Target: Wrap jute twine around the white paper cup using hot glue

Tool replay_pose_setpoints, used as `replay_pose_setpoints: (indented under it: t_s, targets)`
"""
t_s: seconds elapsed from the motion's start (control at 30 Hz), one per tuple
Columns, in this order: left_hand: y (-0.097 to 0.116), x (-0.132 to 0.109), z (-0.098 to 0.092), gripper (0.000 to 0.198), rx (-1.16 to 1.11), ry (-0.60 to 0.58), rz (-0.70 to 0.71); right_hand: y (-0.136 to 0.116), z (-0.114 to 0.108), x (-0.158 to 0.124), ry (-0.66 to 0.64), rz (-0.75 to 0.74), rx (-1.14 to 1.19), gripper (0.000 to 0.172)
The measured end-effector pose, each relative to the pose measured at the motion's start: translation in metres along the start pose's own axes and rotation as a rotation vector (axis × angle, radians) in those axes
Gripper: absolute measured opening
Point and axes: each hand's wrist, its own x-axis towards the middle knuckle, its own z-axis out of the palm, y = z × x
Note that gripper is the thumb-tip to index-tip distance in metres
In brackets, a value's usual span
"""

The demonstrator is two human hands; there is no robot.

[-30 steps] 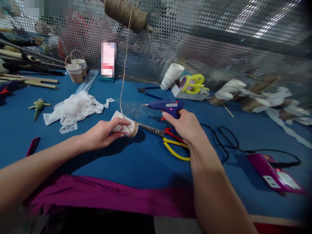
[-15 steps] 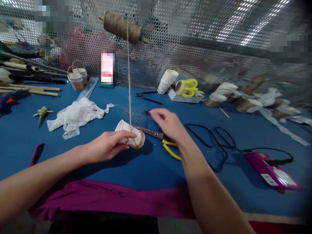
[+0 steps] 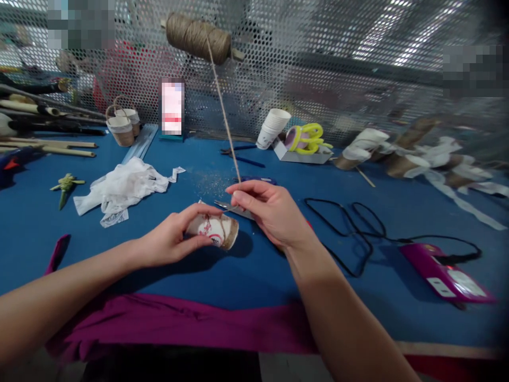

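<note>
My left hand (image 3: 178, 233) grips a white printed paper cup (image 3: 207, 228), which lies on its side with twine wrapped around its right end. Thumb and fingers of my right hand (image 3: 262, 209) pinch the jute twine (image 3: 227, 124) just above and to the right of the cup. The strand runs up from there to a twine spool (image 3: 198, 38) on a rod at the mesh. Scissors (image 3: 234, 209) lie on the table behind the cup, mostly covered by my right hand.
White lace (image 3: 127, 185) is heaped on the left. Blue-handled pliers (image 3: 242, 156), stacked paper cups (image 3: 273, 129) and a tray (image 3: 306, 155) stand farther back. A black cable (image 3: 338, 212) runs to a purple power strip (image 3: 447, 273) at right. Twine-wrapped cups (image 3: 119, 130) stand back left.
My right hand has come left and down from beside the scissors and now pinches the twine. The strand slants rightward instead of hanging straight. The cup has turned in my left hand.
</note>
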Motion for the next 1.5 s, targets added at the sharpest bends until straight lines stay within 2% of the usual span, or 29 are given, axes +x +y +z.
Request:
replay_pose_setpoints:
  t_s: [0.13,0.27,0.53,0.97,1.3,1.5]
  targets:
    - [-0.003,0.003,0.000,0.039,-0.148,0.037,-0.115,-0.003,-0.006,-0.008,0.040,-0.006,0.043,0.011]
    - [-0.004,0.004,0.000,0.039,-0.164,0.010,-0.160,-0.004,-0.008,-0.011,0.061,0.003,-0.009,0.013]
    - [-0.006,0.004,0.000,0.040,-0.178,0.009,-0.186,-0.010,-0.006,-0.018,-0.096,0.061,-0.114,0.011]
    - [-0.001,0.003,0.000,0.041,-0.170,-0.074,-0.157,0.005,-0.005,-0.004,0.188,0.043,0.033,0.012]
    - [-0.005,0.004,-0.001,0.041,-0.177,-0.046,-0.182,0.003,-0.006,-0.006,0.251,-0.028,-0.003,0.008]
    - [-0.003,0.002,-0.001,0.042,-0.146,-0.069,-0.126,0.011,-0.007,-0.003,0.268,-0.061,-0.085,0.007]
